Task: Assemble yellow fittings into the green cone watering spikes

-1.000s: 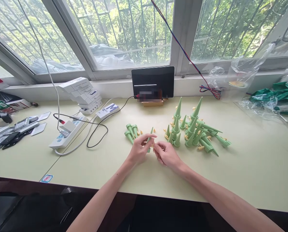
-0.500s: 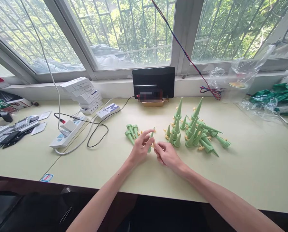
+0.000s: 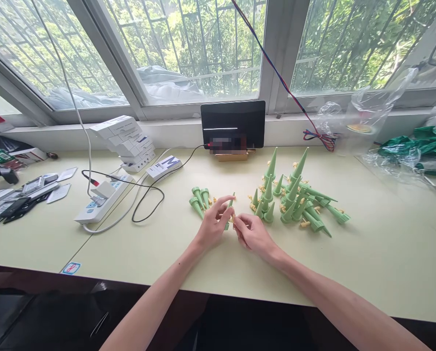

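Near the middle of the table, my left hand [image 3: 213, 223] is closed around a green plant watering spike [image 3: 231, 201], its pointed tip up and its body mostly covered by my fingers. My right hand [image 3: 253, 233] pinches a small yellow valve [image 3: 233, 219] at the side of that spike; how far the valve sits in it I cannot tell. Several green spikes [image 3: 196, 207] lie to the left of my left hand, with small yellow pieces [image 3: 214, 200] beside them. Right of my hands is a group of green spikes with yellow valves [image 3: 293, 195], some upright, others on their sides.
A dark tablet [image 3: 233, 119] leans against the window ledge. To the left are a power strip [image 3: 103, 199], a stack of white boxes [image 3: 124, 141], a white box [image 3: 163, 167] and a black cable [image 3: 155, 189]. Plastic bags [image 3: 404, 146] lie at the back right.
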The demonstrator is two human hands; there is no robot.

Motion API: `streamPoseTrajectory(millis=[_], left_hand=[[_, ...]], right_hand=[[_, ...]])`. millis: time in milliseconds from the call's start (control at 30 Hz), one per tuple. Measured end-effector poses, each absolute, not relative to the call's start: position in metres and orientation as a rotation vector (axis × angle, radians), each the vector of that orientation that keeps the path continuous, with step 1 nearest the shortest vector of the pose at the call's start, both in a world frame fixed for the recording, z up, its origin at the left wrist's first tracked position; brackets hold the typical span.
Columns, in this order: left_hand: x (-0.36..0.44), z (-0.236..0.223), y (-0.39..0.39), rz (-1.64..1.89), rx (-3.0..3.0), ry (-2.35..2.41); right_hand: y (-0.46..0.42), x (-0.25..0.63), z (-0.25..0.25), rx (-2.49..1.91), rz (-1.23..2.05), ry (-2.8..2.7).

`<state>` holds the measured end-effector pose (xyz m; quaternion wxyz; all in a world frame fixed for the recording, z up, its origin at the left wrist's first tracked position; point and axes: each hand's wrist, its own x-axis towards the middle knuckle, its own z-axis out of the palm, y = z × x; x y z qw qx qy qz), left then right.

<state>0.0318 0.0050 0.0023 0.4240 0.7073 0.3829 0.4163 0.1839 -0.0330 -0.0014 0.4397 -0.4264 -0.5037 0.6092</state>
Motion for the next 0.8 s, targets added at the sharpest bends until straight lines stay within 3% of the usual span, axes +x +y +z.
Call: streamPoseTrajectory(millis=[800], left_hand=[[0.0315,0.003,0.0049,1.024,1.775,0.992]], right_hand=[[-0.0314,0.1826,-0.0062,-1.068,1.46,-1.284]])
